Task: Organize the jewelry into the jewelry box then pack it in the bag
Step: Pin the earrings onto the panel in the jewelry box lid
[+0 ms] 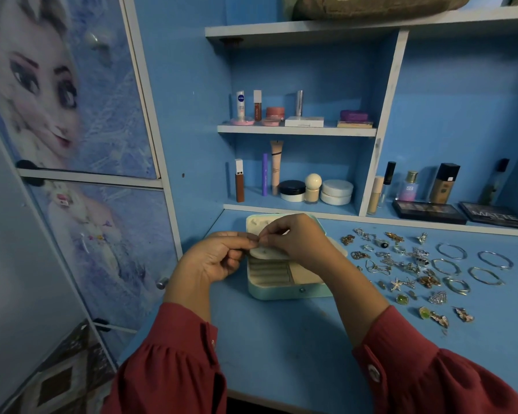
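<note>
From the head camera, your left hand [219, 258] and right hand [296, 240] meet fingertip to fingertip above the open jewelry box [281, 282], pinching something too small to make out. The box sits near the desk's back edge, left of the loose jewelry [416, 264] spread toward the right edge. Keep the pinch directly over the box, so a slip drops inside. Lower it into a free compartment before you let go. No bag shows.

Little makeup bottles [283, 110] and round jars [336, 191] are sitting on the blue shelves [296, 130]. Two dark makeup boxes [428, 211] are lying flat. A picture door [57, 85] is standing beside them.
</note>
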Tool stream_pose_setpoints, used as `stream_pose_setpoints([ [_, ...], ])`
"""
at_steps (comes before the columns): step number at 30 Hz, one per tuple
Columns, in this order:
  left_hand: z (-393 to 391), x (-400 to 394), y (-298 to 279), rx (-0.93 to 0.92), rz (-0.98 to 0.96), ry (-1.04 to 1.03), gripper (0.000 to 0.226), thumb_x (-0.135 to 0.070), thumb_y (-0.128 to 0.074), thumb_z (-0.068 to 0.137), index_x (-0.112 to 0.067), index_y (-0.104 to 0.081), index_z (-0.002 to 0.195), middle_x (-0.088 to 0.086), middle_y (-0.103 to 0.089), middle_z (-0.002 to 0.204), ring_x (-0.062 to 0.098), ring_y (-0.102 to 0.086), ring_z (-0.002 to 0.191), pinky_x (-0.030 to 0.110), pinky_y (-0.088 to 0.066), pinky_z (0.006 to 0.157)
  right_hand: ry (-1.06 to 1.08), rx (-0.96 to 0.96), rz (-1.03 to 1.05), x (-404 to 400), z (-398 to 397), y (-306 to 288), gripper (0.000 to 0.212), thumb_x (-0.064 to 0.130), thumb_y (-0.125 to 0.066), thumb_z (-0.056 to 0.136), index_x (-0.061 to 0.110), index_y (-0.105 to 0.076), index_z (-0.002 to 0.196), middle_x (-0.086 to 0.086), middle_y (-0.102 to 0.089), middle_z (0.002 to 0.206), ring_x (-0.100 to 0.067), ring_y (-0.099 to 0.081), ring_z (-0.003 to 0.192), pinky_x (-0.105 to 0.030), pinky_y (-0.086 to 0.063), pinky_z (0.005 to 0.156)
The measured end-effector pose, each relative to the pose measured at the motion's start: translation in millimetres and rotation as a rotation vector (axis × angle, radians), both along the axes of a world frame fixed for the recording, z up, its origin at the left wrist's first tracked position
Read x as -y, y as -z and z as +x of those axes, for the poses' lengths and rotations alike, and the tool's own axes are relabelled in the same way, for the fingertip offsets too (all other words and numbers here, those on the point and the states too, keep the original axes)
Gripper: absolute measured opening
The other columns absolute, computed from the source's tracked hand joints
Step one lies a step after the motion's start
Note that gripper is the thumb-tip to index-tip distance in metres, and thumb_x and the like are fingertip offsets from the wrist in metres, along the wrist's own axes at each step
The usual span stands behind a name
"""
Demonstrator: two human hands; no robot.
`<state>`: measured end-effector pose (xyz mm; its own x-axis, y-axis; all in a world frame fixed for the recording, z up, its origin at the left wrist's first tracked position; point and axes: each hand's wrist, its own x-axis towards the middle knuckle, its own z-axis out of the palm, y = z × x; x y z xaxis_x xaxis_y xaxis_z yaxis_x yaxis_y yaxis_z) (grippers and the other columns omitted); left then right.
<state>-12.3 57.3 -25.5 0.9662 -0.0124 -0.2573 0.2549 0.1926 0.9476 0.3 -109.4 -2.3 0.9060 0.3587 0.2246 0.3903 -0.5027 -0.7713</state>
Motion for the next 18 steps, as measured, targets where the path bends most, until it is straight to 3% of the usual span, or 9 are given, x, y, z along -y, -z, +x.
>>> stream_pose_setpoints([
  [18, -1.2, 0.7, -0.1, -0.014, -0.048, -0.025, 0.017, 0.010, -0.056, 0.084, -0.005, -0.063, 0.080, -0.006, -0.050, 0.046, -0.001, -0.030, 0.032, 0.009, -0.022, 0.030, 0.016, -0.022, -0.009, 1.2, 1.6, 3.5, 0.003, 0.021, -0.074, 0.082, 0.020, -0.075, 0.084, 0.013, -0.063, 0.072, 0.001, -0.052, 0.064, -0.005, -0.036, 0.051],
])
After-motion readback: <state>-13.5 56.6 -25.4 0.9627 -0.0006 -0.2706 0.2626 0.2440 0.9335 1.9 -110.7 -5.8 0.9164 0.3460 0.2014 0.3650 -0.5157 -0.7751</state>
